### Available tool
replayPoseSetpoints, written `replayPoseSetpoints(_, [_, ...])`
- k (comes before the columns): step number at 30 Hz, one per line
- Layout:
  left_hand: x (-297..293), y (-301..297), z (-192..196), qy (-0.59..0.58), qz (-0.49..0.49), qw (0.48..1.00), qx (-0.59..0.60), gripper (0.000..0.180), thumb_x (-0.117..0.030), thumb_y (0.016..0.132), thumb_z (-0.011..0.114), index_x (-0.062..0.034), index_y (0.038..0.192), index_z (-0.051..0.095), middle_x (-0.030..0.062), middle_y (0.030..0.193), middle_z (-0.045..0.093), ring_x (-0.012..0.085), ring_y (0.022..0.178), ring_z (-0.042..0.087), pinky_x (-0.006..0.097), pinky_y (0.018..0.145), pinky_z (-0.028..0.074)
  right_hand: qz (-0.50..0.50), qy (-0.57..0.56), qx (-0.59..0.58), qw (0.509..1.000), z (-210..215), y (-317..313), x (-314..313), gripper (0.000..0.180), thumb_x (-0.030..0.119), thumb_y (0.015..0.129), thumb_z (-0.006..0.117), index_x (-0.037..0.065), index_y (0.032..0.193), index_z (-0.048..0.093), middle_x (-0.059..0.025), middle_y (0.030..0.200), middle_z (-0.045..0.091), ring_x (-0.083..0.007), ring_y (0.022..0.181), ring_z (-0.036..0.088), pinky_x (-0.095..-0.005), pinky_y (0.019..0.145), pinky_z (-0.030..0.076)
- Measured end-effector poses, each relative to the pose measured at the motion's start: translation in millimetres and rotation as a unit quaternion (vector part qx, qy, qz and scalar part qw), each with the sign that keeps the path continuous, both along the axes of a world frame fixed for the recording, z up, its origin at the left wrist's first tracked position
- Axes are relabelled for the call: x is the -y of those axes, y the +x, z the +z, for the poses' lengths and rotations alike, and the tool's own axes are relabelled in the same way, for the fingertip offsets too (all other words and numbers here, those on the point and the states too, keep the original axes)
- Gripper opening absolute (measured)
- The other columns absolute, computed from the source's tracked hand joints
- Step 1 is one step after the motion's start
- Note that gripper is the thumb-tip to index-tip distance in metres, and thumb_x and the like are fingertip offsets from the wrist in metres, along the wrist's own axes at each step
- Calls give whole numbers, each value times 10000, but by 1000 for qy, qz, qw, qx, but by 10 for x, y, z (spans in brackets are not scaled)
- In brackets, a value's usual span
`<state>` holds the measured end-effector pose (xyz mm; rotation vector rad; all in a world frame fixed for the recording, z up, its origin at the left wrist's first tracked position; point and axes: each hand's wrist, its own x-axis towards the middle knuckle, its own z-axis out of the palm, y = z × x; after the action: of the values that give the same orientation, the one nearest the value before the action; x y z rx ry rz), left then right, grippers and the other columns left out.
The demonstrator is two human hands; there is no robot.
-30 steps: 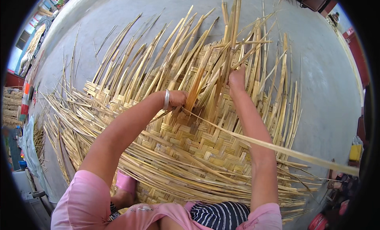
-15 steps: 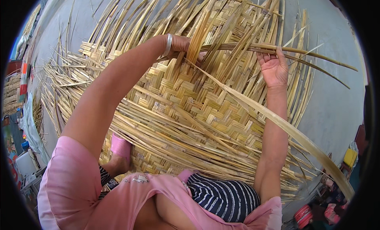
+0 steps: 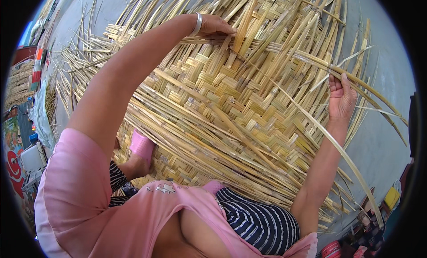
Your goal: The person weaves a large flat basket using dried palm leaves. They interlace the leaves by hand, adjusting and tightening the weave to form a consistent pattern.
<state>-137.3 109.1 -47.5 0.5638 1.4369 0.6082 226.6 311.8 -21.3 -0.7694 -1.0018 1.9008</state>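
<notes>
The head-worn fisheye looks down at the hands (image 3: 343,100).

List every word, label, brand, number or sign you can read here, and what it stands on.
No text can be read clearly.
Red tub: pale marks, too small and blurred to read.
Red curved mark, left edge: cannot tell whether it is lettering or decoration.
Shirt: pale animal print, no readable words.
Mat and strips: no lettering visible.

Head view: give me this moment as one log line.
left hand: at raised strips, grip unclear | right hand: pinching crosswise strips | woven mat: spread below
</notes>
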Motion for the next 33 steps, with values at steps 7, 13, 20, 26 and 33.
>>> replayPoseSetpoints(7, [44,-36,-93,-3,-71,997,-20,317,41,765,600,-6,1075,560,60,905,638,126,808,619,267,740,524,-9,98,49,994,190,-123,118,189,12,844,619,13,1020,548,-117,956,628,-200,875,642,-319,769,569])
replayPoseSetpoints(13, [81,-86,-313,29,-64,997,-43,278,32,756,630,13,1030,589,72,898,647,133,775,630,282,731,530,-62,173,115,976,316,-157,466,184,14,849,616,-4,1020,549,-116,959,614,-190,868,631,-315,750,577])
replayPoseSetpoints(20, [158,-35,-271,53,-99,972,-208,172,-131,786,695,3,882,646,52,768,669,124,699,629,266,683,510,-110,171,145,968,171,43,774,157,3,842,619,-16,989,570,-119,954,617,-186,870,628,-324,726,589])
replayPoseSetpoints(26, [210,50,-128,40,-178,902,-392,176,-129,741,707,-40,889,670,25,784,673,114,733,608,271,707,491,-140,28,166,976,-211,273,620,155,-17,833,616,-22,969,542,-144,938,617,-233,823,651,-348,716,599])
replayPoseSetpoints(33, [313,111,-152,65,-300,855,-418,189,-157,718,712,-37,860,672,63,760,671,149,694,607,295,698,491,-137,-122,135,974,-563,635,1032,202,-20,817,629,-14,993,531,-155,918,630,-266,808,664,-353,699,595])
